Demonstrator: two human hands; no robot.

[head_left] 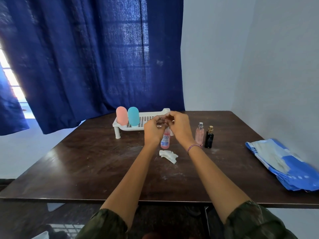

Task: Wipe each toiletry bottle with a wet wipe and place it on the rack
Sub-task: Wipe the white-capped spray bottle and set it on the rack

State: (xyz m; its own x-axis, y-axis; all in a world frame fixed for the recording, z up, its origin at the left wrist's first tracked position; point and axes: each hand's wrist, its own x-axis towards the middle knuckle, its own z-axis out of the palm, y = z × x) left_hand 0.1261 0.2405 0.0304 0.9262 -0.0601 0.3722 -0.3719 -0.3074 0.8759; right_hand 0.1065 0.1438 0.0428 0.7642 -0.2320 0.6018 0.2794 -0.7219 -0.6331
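A dark wooden table (pixel 86 169) is seen from above, with a white rack (pixel 145 119) standing at its far side. A blue wipe pack (pixel 283 166) lies well to the right of the rack and nearer the person. Two rounded bottles, one pink (pixel 121 116) and one teal (pixel 133 116), are already set upright at the rack's left end.

The spray bottle (pixel 165 141), pink and labelled, stands upright on the table just in front of the rack's right end, its long axis vertical. Two small perfume bottles, one clear pink (pixel 199 135) and one black (pixel 209 138), are lined up to the rack's right. A crumpled wipe (pixel 168 156) is left on the table on the near side of the spray bottle, away from the rack.

The left hand (pixel 152 129) and the right hand (pixel 179 125) are brought together directly over the spray bottle's top, which is hidden behind them; the bottle's body hangs below the fingers. Both sets of fingers are curled, with the tips nearly meeting. Whether they are clamped on the top cannot be told.

The wipe is held by neither hand and lies about equally near to both, so it is judged that it must be picked up before the bottle's sides can be wiped.
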